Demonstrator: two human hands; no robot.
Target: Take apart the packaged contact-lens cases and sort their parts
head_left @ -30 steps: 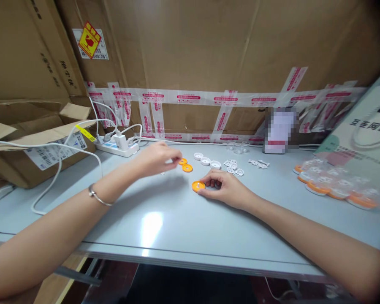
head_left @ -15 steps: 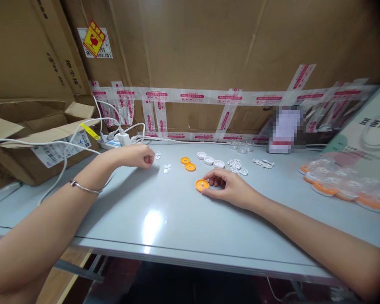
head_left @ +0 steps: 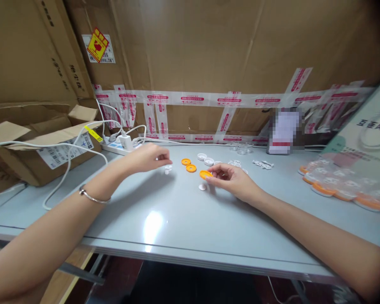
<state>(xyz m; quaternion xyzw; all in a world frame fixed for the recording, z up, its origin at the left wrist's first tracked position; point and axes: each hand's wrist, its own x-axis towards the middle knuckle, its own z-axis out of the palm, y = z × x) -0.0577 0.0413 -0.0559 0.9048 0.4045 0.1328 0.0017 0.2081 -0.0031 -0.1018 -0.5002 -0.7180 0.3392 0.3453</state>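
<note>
My right hand [head_left: 229, 177] grips an orange plastic ring [head_left: 205, 174] by its right edge, tilted just above the table. Below it, on the tabletop, lies a small white round piece [head_left: 202, 187]. My left hand [head_left: 153, 157] hovers with its fingertips pinched together; whatever they hold, if anything, is too small to make out. Beneath those fingers sit several small white discs [head_left: 167, 169]. Two more orange rings [head_left: 191, 168] lie between my hands. White rings [head_left: 209, 161] stand behind the right hand, which partly hides one of them.
White openwork parts [head_left: 262, 164] and clear domes [head_left: 242, 147] lie at the back right. Several orange-based domed pieces [head_left: 345, 183] are grouped farther right. A phone with a blurred screen [head_left: 283, 131] leans at the back. On the left are a power strip [head_left: 117, 145], cables and an open carton [head_left: 44, 143].
The orange ring has been lifted and tilted in my right hand, leaving a white round piece on the table. My left hand has moved right, over the white discs.
</note>
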